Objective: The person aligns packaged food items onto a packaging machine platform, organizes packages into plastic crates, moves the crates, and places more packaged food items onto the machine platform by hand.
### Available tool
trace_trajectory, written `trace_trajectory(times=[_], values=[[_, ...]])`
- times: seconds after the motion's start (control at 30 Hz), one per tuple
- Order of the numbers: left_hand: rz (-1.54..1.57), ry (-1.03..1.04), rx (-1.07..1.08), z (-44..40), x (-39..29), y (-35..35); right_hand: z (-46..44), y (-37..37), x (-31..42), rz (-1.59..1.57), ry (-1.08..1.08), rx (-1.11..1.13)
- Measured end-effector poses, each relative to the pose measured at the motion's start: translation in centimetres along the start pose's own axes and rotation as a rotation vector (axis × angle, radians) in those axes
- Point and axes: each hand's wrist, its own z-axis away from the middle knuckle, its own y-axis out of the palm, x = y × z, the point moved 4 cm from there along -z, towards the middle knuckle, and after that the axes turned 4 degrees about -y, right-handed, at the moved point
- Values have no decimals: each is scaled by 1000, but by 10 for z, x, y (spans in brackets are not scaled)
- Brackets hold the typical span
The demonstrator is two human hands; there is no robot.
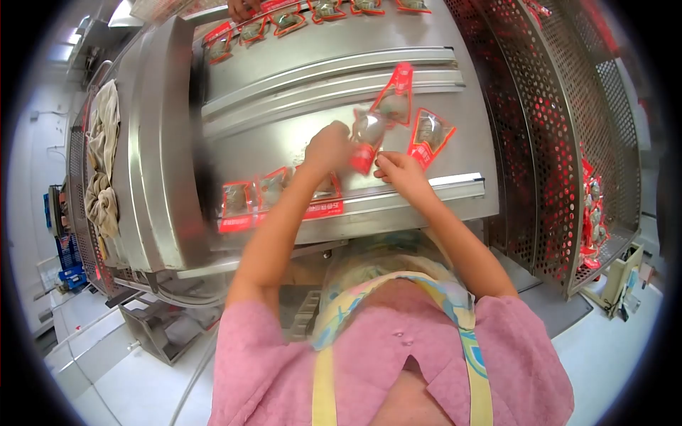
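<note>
A clear-and-red food pouch (367,135) with a rounded, greyish-green item inside is tilted between my hands, over the steel table. My left hand (329,150) is closed at the pouch's left side by its red end; its fingertips are blurred. On the other side, my right hand (401,172) pinches at the edge of that red end with thumb and forefinger. Just beyond lies another pouch (393,106), its red end pointing away from me. A third pouch (429,136) rests to the right, above my right hand.
Pouches (236,201) lie in a row along the near metal bar (447,187), partly behind my left forearm. More pouches (288,23) line the far side, where another person's hand (244,8) shows. Perforated metal baskets (547,142) stand right; cloths (103,163) hang left.
</note>
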Motion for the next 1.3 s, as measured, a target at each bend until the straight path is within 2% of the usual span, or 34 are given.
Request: trace_trajectory(times=[0.07, 0.2, 0.27, 0.37, 0.4, 0.47, 0.5, 0.57, 0.6, 0.67, 0.77, 0.93, 1.07, 1.17, 1.3], values=[[205, -194, 238, 2, 3, 6, 1, -1, 5, -233, 161, 21], [485, -443, 441, 15, 7, 15, 4, -13, 18, -392, 319, 139], [597, -438, 515, 18, 9, 20, 4, -15, 20, -484, 412, 196], [646, -400, 559, 18, 14, 23, 5, -17, 19, -525, 395, 271], [645, -385, 562, 18, 17, 24, 5, -20, 16, -439, 369, 258], [431, -192, 417, 17, 25, 23, 2, -22, 5, -269, 317, 232], [324, -96, 344, 18, 27, 22, 0, -24, 3, -60, 189, 148], [-143, -75, 167, 38, 2, 6, 4, -25, 4, 353, -67, -21], [-375, -60, 75, 47, -9, 0, 7, -23, 6, 410, -95, -58], [-436, -52, 6, 51, -1, 11, 12, -18, 13, 525, -153, -132], [-496, -58, 0, 55, 3, 16, 16, -18, 16, 667, -40, -63], [-432, -27, 83, 53, 7, 20, 11, -30, 16, 664, 78, 114], [-311, -54, 23, 52, 10, 21, 9, -32, 20, 608, 150, 195], [-336, -82, 19, 53, 10, 21, 6, -34, 8, 521, 95, 49], [-515, -83, 53, 57, 5, 23, 21, -22, 27, 767, 26, 67]])
